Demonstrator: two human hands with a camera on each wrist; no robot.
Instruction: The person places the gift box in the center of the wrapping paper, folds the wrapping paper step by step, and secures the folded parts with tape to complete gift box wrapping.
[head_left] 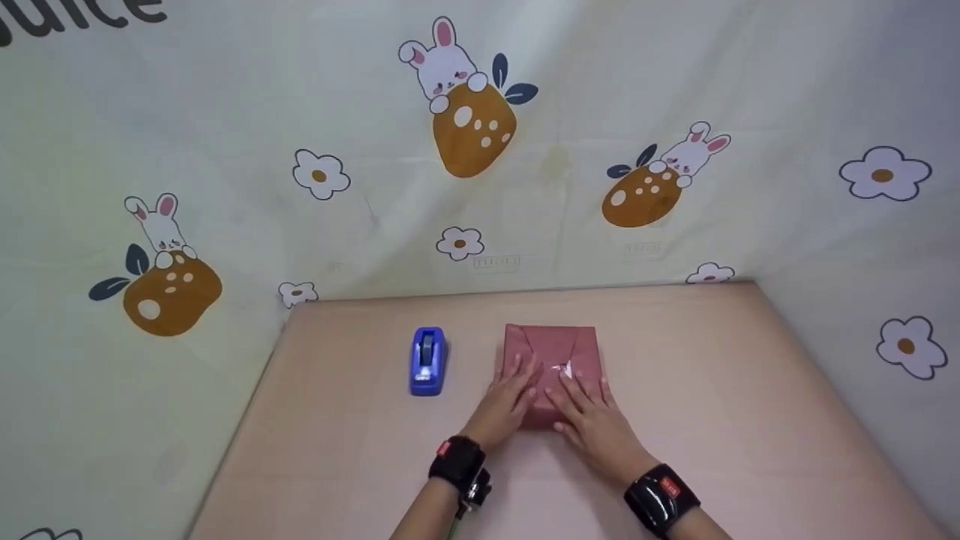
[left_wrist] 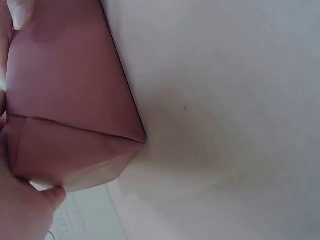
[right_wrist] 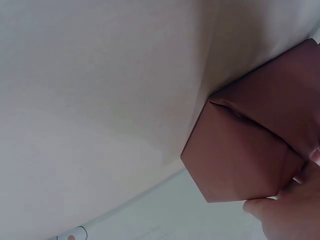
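A box wrapped in dull red paper (head_left: 553, 342) lies on the table, its top flaps folded in to the middle. A shiny bit of clear tape (head_left: 565, 368) shows at the centre of the top. My left hand (head_left: 501, 405) lies over the left side of the box with its fingers extended. From the right, my right hand (head_left: 602, 431) presses on the top, fingertips close to the tape. In the left wrist view, the folded end of the wrapped box (left_wrist: 70, 100) shows beside that hand. Another folded end of the box (right_wrist: 240, 150) appears in the right wrist view.
A blue tape dispenser (head_left: 427, 361) stands on the table left of the box. The pale pink tabletop (head_left: 345, 435) ends at a cloth backdrop (head_left: 360, 247) printed with rabbits and flowers, which also rises at both sides.
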